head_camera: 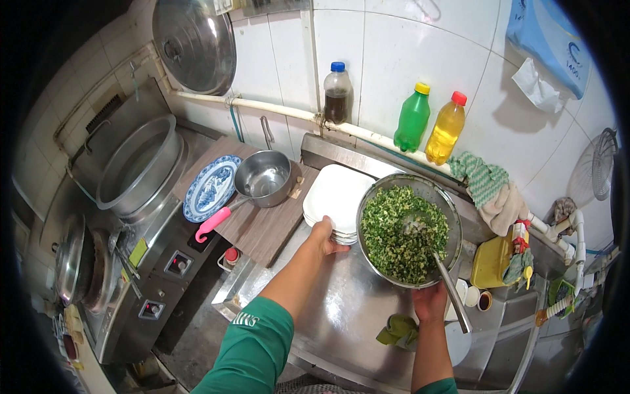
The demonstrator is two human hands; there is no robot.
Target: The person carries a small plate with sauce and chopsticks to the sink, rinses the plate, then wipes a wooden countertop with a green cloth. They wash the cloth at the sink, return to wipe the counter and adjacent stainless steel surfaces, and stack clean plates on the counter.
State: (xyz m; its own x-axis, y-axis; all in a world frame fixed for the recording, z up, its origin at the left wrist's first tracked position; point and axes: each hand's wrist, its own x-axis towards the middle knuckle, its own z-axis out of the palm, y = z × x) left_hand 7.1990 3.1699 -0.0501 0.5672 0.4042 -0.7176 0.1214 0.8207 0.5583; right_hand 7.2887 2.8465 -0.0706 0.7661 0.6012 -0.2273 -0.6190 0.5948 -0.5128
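My left hand (329, 239) grips the near edge of a stack of white square plates (339, 197) on the steel counter. Against the right side of the stack is a large round metal bowl (458, 231) with a chopped green and yellowish filling (401, 231) in it. My right hand (429, 301) is at the bowl's near rim; its fingers are partly hidden beneath the bowl. A metal spoon or ladle (453, 293) stands in the filling, its handle over the rim above my right hand. A green cloth (399, 332) lies on the counter near my right forearm.
Left, a wooden board (261, 229) holds a steel saucepan (263, 180) with a pink handle and a blue-patterned oval plate (211, 188). Bottles (412, 118) stand along the wall pipe (290, 111). Right are a yellow jug (492, 263) and a small cup of dark sauce (485, 300).
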